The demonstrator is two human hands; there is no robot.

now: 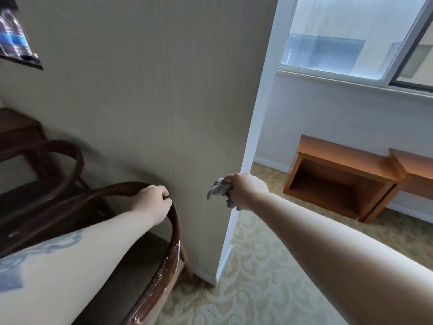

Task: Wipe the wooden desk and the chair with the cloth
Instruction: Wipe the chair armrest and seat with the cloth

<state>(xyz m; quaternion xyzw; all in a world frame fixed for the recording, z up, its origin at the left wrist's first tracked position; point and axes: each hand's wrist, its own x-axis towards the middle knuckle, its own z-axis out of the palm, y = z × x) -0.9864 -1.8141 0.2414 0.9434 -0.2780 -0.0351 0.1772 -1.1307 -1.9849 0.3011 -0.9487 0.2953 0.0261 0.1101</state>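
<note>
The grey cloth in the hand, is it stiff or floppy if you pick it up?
Probably floppy: the cloth is scrunched in the right hand, and loose ends droop out on both sides of the fist. It looks light too, since it bunches up small. It likely would not slip, as the fingers wrap round it.

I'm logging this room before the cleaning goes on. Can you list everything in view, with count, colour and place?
chair: one, dark brown curved wood, lower left
second chair: one, dark brown, left, behind the first
dark table: one, far left
cloth: one, grey, bunched in the right hand
wall: beige, centre
window: one, white frame, upper right
desk: one, light wood, right, below the window
carpet: cream patterned, floor
left hand: grips the chair's rail
right hand: holds the cloth
</note>
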